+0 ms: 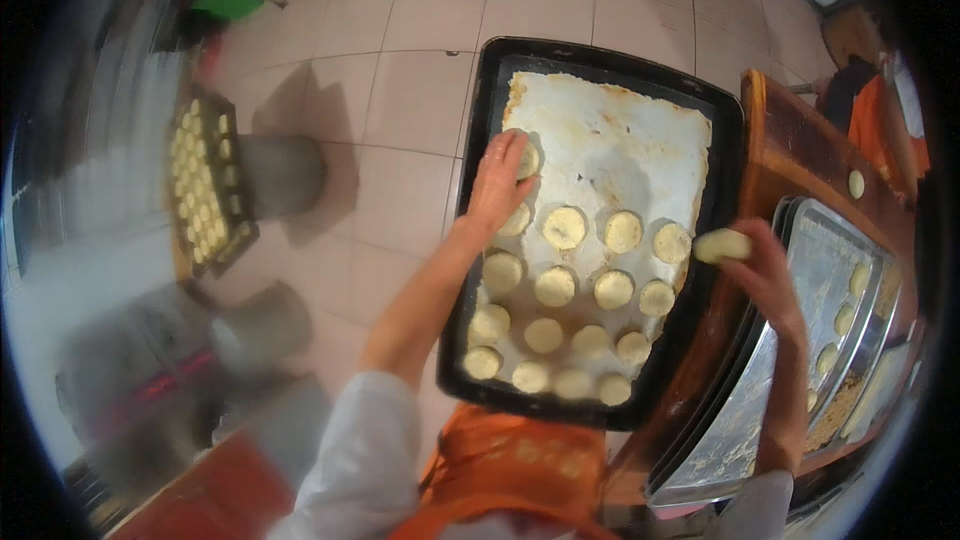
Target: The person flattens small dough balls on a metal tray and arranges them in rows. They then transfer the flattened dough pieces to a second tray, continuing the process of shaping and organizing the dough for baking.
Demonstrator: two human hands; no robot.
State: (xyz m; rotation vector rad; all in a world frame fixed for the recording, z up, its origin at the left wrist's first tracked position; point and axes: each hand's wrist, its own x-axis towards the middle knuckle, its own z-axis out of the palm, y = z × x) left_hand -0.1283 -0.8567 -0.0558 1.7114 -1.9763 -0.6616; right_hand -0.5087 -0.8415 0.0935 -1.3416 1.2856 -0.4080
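A large black baking tray [728,140] lined with a pale, stained sheet [610,125] is in front of me. Several round, flat pieces of dough [565,227] lie in rows over its nearer part. At the left edge of the sheet, my left hand [497,180] has its fingers and thumb around one dough round [529,160]. Just past the tray's right rim, my right hand [766,275] grips another dough round [722,246], tilted and held above the surface.
A wooden table [785,155] to the right bears a metal tray [740,380] with several dough rounds and a loose round [856,184]. At the left, another full tray [240,235] stands near a grey cylindrical object [283,175]. Tiled floor [420,100] lies beyond.
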